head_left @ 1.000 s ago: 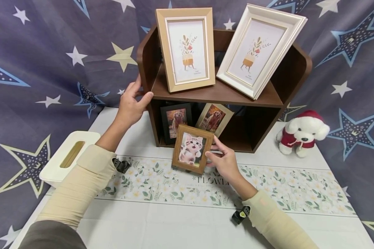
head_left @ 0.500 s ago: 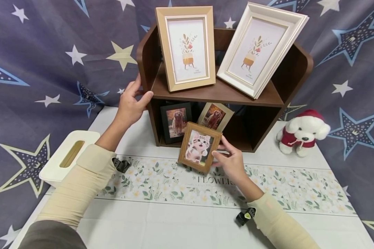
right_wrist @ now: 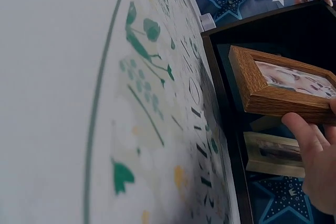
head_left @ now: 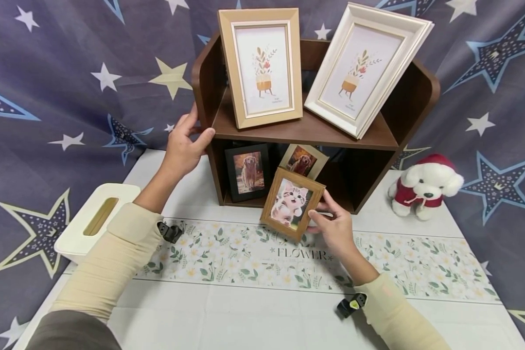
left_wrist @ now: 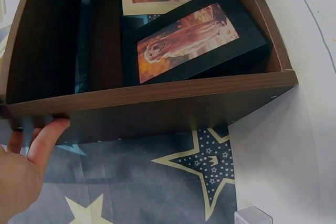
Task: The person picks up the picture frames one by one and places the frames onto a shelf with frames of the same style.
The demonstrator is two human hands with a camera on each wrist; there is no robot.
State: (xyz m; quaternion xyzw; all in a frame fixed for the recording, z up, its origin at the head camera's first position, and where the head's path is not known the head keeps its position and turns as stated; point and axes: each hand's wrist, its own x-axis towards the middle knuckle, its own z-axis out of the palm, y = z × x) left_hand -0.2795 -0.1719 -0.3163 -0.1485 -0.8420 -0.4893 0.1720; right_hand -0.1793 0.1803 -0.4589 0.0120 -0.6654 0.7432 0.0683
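In the head view my right hand point(head_left: 334, 221) pinches the right edge of a brown wooden photo frame point(head_left: 293, 204) with a kitten picture, thumb in front. It is held tilted before the lower compartment of a dark brown shelf point(head_left: 310, 137). My left hand point(head_left: 183, 148) rests against the shelf's left side, thumb at the front edge; the left wrist view shows its fingers point(left_wrist: 48, 139) on that panel. Inside the lower compartment stand a black photo frame point(head_left: 250, 172) and a beige photo frame point(head_left: 303, 160), both with dog pictures. The kitten frame overlaps the beige one's lower part.
On the upper shelf stand a light wood frame point(head_left: 267, 68) and a tilted white frame point(head_left: 363, 73), both with plant prints. A white tissue box point(head_left: 87, 209) is at left, a plush dog point(head_left: 424, 189) at right. A floral strip point(head_left: 218, 255) crosses the white table.
My right hand has carried the kitten photo frame to the right and slightly upward, tilting it more. The black frame shows more fully now. My left hand has stayed at the shelf.
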